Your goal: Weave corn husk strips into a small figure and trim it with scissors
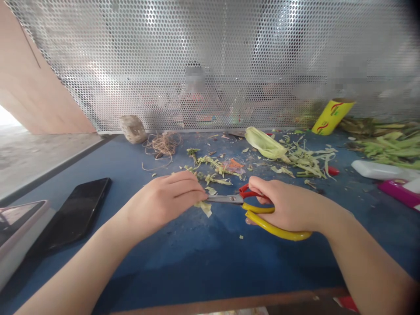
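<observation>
My right hand (288, 203) is wrapped round a pair of scissors (262, 218) with one red and one yellow handle. The blades point left, their tips at the fingers of my left hand (170, 194). Those fingers are pinched on a pale green husk strip (205, 208), partly hidden under them. Just beyond lie several knotted green husk pieces (213, 165) and an orange scrap (234, 165). Farther back rests a pale green corn husk (265, 144), with shredded husk strips (308, 157) at its right.
On the blue table (197, 271), a black phone (75, 210) and another device (22, 227) lie left. Twine (162, 144) and a stone-like lump (132, 129) sit at the back. A yellow tube (333, 116), green leaves (393, 146) and a white object (377, 169) stand right, before perforated metal (223, 43).
</observation>
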The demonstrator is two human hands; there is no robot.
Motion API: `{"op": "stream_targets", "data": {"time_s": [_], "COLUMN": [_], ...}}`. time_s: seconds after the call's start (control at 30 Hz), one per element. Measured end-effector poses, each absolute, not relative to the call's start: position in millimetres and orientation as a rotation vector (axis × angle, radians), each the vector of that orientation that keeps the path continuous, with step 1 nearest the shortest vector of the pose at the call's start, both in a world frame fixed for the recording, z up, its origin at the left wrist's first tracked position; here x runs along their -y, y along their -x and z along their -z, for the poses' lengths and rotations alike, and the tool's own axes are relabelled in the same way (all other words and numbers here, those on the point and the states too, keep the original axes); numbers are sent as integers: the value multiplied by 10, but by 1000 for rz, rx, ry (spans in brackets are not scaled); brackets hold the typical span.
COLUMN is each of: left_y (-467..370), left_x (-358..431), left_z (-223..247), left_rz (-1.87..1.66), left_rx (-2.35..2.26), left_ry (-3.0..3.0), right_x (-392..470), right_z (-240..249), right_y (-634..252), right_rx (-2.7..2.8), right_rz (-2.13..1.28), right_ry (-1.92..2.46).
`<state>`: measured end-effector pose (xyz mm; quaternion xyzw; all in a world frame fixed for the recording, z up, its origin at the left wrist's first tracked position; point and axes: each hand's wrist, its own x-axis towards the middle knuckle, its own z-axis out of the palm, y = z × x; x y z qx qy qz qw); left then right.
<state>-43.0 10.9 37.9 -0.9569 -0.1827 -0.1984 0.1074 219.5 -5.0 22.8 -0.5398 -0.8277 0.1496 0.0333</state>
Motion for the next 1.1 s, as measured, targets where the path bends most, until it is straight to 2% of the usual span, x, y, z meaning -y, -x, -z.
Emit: {"op": "stream_targets", "data": {"time_s": [0.57,0.9,1.1], "left_y": [406,457,472], "left_x": [-130,-94,-48], "left_z": [-336,-403,-468], "left_rz": [518,718,882], "left_rx": [502,621,745], "left_ry": [2823,2925,2966], "right_x": [79,32,-97], "right_z": [-191,-174,-48], "right_y": [-2167,-2168,-2106], "right_rx": [2604,2595,2247], "right_rz": [-476,-449,-674], "right_ry": [1676,1693,1655]}}
